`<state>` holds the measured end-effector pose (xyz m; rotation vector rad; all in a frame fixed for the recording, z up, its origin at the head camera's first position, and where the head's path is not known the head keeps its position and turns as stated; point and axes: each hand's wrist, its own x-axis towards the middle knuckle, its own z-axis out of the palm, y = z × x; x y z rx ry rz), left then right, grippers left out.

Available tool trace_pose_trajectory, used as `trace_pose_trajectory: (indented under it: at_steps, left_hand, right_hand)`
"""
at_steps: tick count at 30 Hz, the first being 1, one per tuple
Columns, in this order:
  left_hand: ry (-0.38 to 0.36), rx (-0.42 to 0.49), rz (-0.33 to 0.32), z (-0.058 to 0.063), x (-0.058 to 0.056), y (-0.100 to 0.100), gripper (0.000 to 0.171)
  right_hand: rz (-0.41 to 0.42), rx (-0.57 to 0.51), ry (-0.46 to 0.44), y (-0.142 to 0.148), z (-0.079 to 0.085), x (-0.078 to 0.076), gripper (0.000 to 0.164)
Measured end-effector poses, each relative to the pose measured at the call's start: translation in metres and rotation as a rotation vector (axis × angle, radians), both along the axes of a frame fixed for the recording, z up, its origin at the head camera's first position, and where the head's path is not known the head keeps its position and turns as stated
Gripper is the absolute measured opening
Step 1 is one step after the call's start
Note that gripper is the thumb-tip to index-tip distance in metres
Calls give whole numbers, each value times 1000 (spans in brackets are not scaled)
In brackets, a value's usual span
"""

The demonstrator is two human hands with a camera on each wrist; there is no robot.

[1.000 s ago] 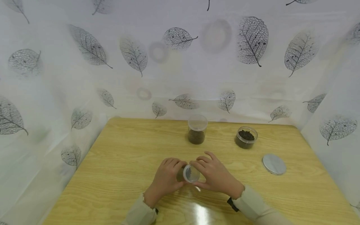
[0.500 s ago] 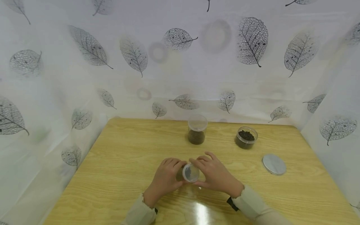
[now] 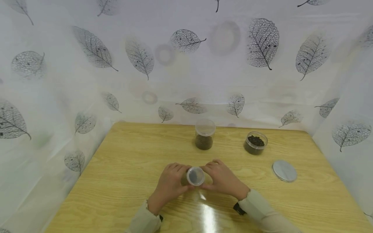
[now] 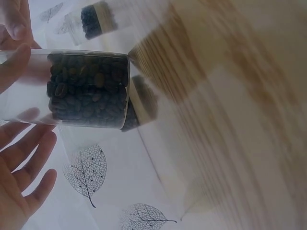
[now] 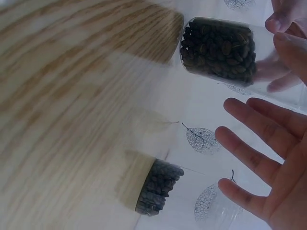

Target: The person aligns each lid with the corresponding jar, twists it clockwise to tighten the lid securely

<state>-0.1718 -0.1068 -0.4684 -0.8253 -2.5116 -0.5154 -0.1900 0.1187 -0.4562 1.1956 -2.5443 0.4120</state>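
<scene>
Between my two hands stands a clear jar (image 3: 195, 176) with a pale round rim, just above or on the table; the head view does not tell which. Brown coffee beans (image 4: 88, 91) fill its lower part. My left hand (image 3: 172, 182) holds the jar from the left, thumb near the front and index finger behind. From the right, my right hand (image 3: 222, 178) pinches the upper part between thumb and index finger. Its other fingers (image 5: 254, 153) spread away from the wall in the right wrist view. Whether a lid covers the top is hard to tell.
Farther back on the wooden table (image 3: 140, 145) stands a taller clear jar (image 3: 204, 137), dark at the bottom. A low, uncovered jar of dark beans (image 3: 255, 143) is to its right. A grey round lid (image 3: 284, 170) lies nearer. A leaf-print sheet (image 3: 186, 74) surrounds the table.
The jar's top has shifted slightly left and away and now faces more upward. My right hand's fingers, raised before, have drawn in lower by the rim.
</scene>
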Motion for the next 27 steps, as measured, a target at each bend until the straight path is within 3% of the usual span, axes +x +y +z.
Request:
trace_pose_trajectory:
  at_steps: [8, 17, 27]
  left_hand:
    - [2, 11, 1, 3, 1, -1, 67]
    - [-11, 31, 3, 6, 2, -1, 66]
    - [-84, 88, 25, 7, -3, -4, 66]
  right_hand:
    - [1, 19, -117, -2, -2, -2, 53]
    - [0, -13, -126, -4, -5, -5, 47]
    - [13, -39, -145, -8, -1, -9, 50]
